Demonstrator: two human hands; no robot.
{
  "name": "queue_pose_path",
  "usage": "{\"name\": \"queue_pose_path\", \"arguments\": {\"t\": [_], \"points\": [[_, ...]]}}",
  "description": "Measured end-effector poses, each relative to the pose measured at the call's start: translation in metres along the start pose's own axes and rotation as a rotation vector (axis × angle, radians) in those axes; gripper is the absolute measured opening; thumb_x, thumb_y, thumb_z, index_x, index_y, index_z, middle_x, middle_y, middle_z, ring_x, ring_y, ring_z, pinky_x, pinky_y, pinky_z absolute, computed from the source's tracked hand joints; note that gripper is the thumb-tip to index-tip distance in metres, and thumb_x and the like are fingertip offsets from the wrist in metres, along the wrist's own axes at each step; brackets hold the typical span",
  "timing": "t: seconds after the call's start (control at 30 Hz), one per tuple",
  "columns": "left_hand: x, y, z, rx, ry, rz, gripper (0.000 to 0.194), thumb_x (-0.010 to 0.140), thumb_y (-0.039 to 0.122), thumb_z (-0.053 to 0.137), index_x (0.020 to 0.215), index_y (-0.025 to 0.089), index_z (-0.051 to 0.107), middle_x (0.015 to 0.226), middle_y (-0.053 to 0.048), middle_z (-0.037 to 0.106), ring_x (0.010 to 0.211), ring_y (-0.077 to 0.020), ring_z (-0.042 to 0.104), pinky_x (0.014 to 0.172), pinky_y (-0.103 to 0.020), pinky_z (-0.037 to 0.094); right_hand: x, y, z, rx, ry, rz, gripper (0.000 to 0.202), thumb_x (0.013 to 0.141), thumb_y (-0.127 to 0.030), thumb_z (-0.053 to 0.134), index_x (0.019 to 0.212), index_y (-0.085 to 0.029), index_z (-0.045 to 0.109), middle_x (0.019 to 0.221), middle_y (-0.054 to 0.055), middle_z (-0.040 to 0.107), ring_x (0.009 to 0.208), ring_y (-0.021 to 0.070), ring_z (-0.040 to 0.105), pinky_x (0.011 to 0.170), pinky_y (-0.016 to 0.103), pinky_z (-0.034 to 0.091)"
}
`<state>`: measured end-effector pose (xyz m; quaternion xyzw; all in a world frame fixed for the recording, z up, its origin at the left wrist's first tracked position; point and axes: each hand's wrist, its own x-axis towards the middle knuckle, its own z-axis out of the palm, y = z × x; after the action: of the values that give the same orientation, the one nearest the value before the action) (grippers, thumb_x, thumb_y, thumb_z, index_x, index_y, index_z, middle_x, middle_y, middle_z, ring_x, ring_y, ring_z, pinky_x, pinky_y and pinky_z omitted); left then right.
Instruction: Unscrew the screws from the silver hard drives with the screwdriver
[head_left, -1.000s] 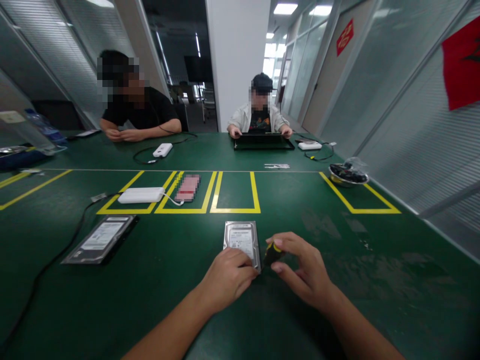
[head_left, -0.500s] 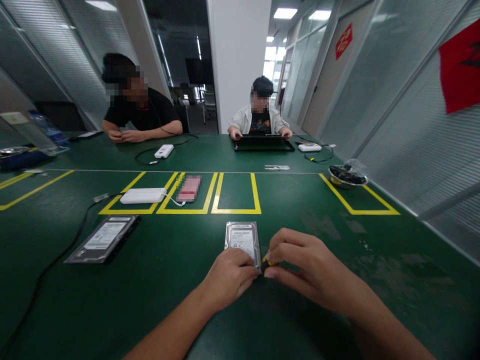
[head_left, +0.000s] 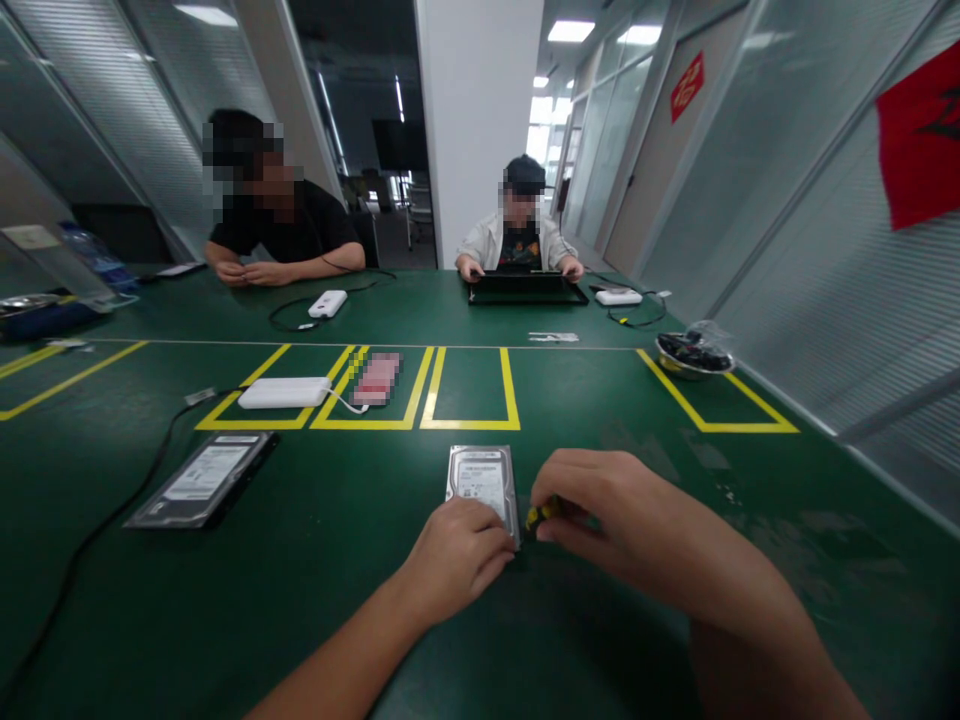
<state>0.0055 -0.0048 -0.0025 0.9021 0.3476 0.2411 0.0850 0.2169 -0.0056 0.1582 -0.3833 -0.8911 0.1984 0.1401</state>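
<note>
A silver hard drive (head_left: 480,475) with a white label lies on the green table in front of me. My left hand (head_left: 459,548) covers its near end, fingers closed at the near right corner. Just right of the drive, my right hand (head_left: 592,505) is closed around a small yellow-and-black tool (head_left: 534,516). Most of that tool is hidden by the fingers, so its exact kind does not show. A second, larger hard drive (head_left: 204,480) in silver and black rests apart on the left.
Yellow tape marks frames on the table (head_left: 360,600). Beyond the drives are a white power bank (head_left: 285,392), a cable and a pink phone-like object (head_left: 377,380). A metal bowl (head_left: 694,358) of dark items stands right. Two people sit opposite, one holding a black panel (head_left: 527,289).
My right hand has turned, its wrist raised and bent, with the yellow-and-black tool still in it. My left hand stays on the hard drive.
</note>
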Motion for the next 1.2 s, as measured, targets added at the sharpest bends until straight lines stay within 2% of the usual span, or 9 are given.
{"name": "queue_pose_path", "arguments": {"t": [0.13,0.27,0.43,0.63,1.0,1.2], "points": [[0.006,0.005,-0.003,0.003,-0.050,-0.088,0.006,0.088,0.028,0.063,0.085,0.023,0.066,0.086,-0.001,0.065,0.084,-0.0210,0.059,0.074,-0.035,0.040,0.000,0.000,-0.003,0.046,-0.066,-0.046,0.010,0.087,-0.010,0.062,0.084,-0.020,0.061,0.090,-0.001,0.060,0.079,0.0120,0.056,0.069,0.024,0.042],[0.013,0.010,-0.008,-0.025,-0.093,-0.156,0.004,0.083,0.024,0.069,0.083,0.023,0.065,0.084,0.000,0.064,0.084,-0.0211,0.058,0.073,-0.033,0.040,-0.002,-0.001,-0.006,0.047,-0.061,-0.042,0.011,0.087,-0.009,0.061,0.084,-0.020,0.061,0.100,0.001,0.058,0.083,0.0120,0.057,0.072,0.024,0.044],[0.019,0.016,-0.011,-0.032,-0.114,-0.199,0.004,0.082,0.021,0.068,0.083,0.022,0.064,0.087,-0.002,0.065,0.088,-0.0225,0.059,0.078,-0.034,0.043,-0.001,0.000,-0.004,0.025,-0.036,-0.032,0.009,0.091,-0.015,0.060,0.085,-0.020,0.064,0.093,0.001,0.058,0.078,0.0123,0.056,0.067,0.024,0.043],[0.020,0.019,-0.009,-0.047,-0.133,-0.214,0.008,0.082,0.019,0.067,0.088,0.022,0.062,0.095,-0.003,0.065,0.094,-0.0249,0.058,0.082,-0.039,0.044,-0.002,0.002,-0.002,0.046,0.011,-0.010,0.008,0.088,-0.013,0.062,0.088,-0.021,0.062,0.089,0.000,0.060,0.077,0.0130,0.055,0.065,0.025,0.040],[0.023,0.013,-0.009,-0.102,-0.168,-0.182,0.010,0.082,0.021,0.067,0.089,0.023,0.061,0.097,-0.001,0.065,0.095,-0.0238,0.057,0.083,-0.038,0.042,0.000,0.005,-0.001,0.060,-0.021,0.019,0.008,0.092,-0.018,0.059,0.088,-0.023,0.063,0.090,-0.001,0.057,0.078,0.0116,0.055,0.067,0.025,0.039],[0.025,0.010,-0.011,-0.128,-0.181,-0.184,0.010,0.081,0.021,0.067,0.089,0.023,0.061,0.097,-0.001,0.065,0.096,-0.0224,0.057,0.085,-0.036,0.041,0.000,0.004,0.001,0.051,0.010,0.014,0.008,0.087,-0.013,0.064,0.085,-0.021,0.061,0.087,-0.001,0.058,0.076,0.0118,0.055,0.065,0.025,0.039]]}}
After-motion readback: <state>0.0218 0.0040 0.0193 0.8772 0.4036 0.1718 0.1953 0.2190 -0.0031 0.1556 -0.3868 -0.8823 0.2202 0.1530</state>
